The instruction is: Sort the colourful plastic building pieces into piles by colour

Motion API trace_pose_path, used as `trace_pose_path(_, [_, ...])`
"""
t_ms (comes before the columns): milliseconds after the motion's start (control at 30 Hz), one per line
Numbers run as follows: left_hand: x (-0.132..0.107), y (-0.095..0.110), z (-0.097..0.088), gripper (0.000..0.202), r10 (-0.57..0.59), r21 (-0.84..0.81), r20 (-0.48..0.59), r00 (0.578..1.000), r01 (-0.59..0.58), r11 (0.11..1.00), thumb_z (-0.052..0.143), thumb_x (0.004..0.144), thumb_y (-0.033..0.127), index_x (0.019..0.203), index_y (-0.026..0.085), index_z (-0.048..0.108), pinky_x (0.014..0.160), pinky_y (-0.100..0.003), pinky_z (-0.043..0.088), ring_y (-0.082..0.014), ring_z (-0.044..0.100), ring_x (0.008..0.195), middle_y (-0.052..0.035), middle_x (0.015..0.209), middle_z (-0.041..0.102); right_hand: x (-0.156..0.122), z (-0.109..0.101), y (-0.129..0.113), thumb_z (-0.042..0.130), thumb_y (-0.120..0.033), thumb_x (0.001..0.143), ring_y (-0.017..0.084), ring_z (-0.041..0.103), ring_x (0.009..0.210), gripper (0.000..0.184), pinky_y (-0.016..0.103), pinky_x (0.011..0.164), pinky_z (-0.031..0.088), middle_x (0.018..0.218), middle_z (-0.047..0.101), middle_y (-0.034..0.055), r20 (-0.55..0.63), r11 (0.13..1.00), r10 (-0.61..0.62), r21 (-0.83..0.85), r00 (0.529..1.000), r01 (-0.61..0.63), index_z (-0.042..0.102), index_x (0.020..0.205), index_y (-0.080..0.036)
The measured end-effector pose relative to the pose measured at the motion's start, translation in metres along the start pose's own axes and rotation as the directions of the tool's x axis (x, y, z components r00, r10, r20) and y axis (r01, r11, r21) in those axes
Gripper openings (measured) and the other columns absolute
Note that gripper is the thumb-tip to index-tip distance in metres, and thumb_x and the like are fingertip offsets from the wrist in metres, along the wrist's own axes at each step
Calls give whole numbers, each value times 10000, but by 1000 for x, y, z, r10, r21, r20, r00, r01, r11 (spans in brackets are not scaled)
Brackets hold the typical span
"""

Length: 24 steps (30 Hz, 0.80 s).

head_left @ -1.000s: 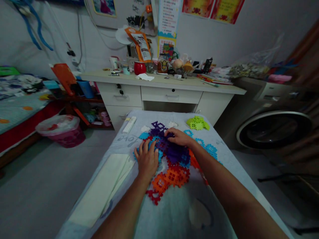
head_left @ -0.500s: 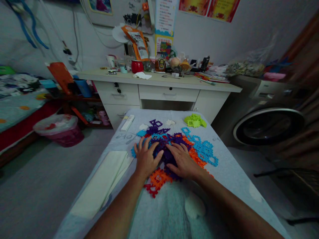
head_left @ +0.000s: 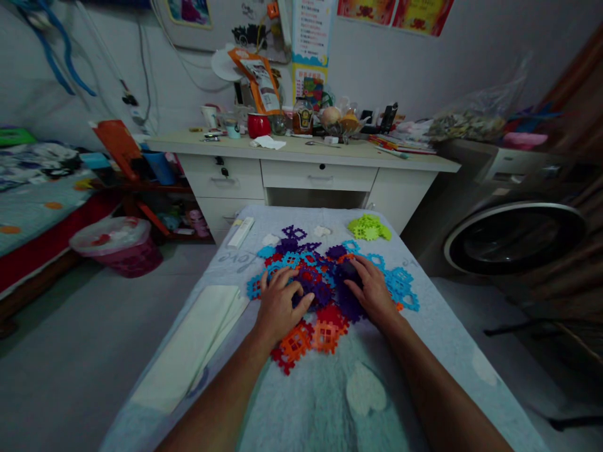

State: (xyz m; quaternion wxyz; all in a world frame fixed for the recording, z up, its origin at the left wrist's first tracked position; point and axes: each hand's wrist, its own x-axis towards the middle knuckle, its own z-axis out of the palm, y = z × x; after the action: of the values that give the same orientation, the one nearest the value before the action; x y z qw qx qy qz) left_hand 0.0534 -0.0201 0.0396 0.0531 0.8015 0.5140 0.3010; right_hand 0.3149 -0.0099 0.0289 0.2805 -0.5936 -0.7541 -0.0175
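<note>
A heap of flat plastic interlocking tiles [head_left: 325, 285] in purple, blue, orange and red lies on a table covered with a pale blue cloth [head_left: 325, 395]. My left hand [head_left: 277, 304] rests palm down on the left side of the heap, fingers spread over blue and purple pieces. On the right side, my right hand [head_left: 374, 290] lies with its fingers curled over dark purple tiles. Orange tiles [head_left: 311, 336] show just in front of both hands. A small pile of lime-green tiles [head_left: 370, 229] sits apart at the table's far right.
A folded white cloth [head_left: 195, 342] lies at the table's left edge, a white tube [head_left: 242, 232] at the far left. Beyond stands a cluttered white desk [head_left: 306, 169]. A washing machine [head_left: 513, 232] is at right; a pink bin [head_left: 115, 245] and a bed [head_left: 32, 201] at left.
My right hand moved from the heap's far side back toward me, then right onto purple tiles. The tiles have been shifted and spread. My left hand stayed on the left side.
</note>
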Motion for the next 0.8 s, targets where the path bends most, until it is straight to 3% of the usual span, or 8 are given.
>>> trace_pose_path(133, [11,2,-8,284,-85,55,-41,996,87,995,481,916,457,978,260,676,1123,-576,208,-298,407,1323,-85,1366,532,0,-13,21,440,-452,939,331,480,1265,471,526,1065,351,1382,524,173,-123,981,161,-86,979,-172,586,1297,-184])
trace_pose_path(200, [21,-2,-10,348,-165,130,-15,986,166,978,501,894,475,1124,261,651,1091,-585,254,-338,372,1345,-118,1406,488,0,-17,30,424,-498,936,349,501,1238,502,534,1034,365,1360,539,189,-124,947,257,-163,958,-275,600,1271,-169])
trace_pose_path(300, [38,-12,-8,529,-307,199,103,946,283,938,521,843,568,1271,262,575,1018,-579,342,-390,415,1299,-161,1407,472,-2,-16,37,398,-577,928,347,575,1145,587,497,965,421,1257,612,197,-13,911,344,-236,939,-337,580,1290,-152])
trace_pose_path(400, [52,-19,0,627,-404,219,225,887,358,908,491,822,640,1318,258,537,982,-597,365,-414,460,1256,-186,1352,514,-3,-9,33,393,-602,925,339,593,1130,628,473,963,433,1220,641,194,86,932,313,-221,946,-288,564,1309,-136])
trace_pose_path(533, [67,-17,11,664,-274,140,310,910,242,960,573,777,618,1353,293,512,1035,-595,329,-398,432,1308,-161,1399,493,-5,2,21,440,-593,909,330,518,1252,628,482,1025,402,1375,550,176,98,979,169,-132,981,-155,522,1364,-168])
trace_pose_path(667, [88,-10,21,602,75,-160,410,909,-9,987,617,798,489,1356,286,515,1093,-458,343,-285,456,1317,-88,1409,525,-6,7,18,458,-582,904,330,486,1291,651,501,1047,388,1398,532,171,102,994,91,-75,991,-84,463,1415,-178])
trace_pose_path(733, [102,-12,26,484,187,-278,365,912,-85,957,536,864,436,1312,253,557,1073,-377,382,-230,522,1246,-70,1359,567,-6,7,19,455,-580,905,333,493,1284,663,508,1042,391,1389,540,172,104,995,87,-63,991,-80,439,1429,-176])
trace_pose_path(800, [116,-19,32,389,189,-258,290,938,-114,959,461,906,366,1228,213,617,1067,-328,384,-198,541,1211,-76,1303,596,-6,8,21,449,-577,908,333,495,1281,658,504,1042,392,1387,542,170,109,995,83,-60,991,-77,436,1427,-173])
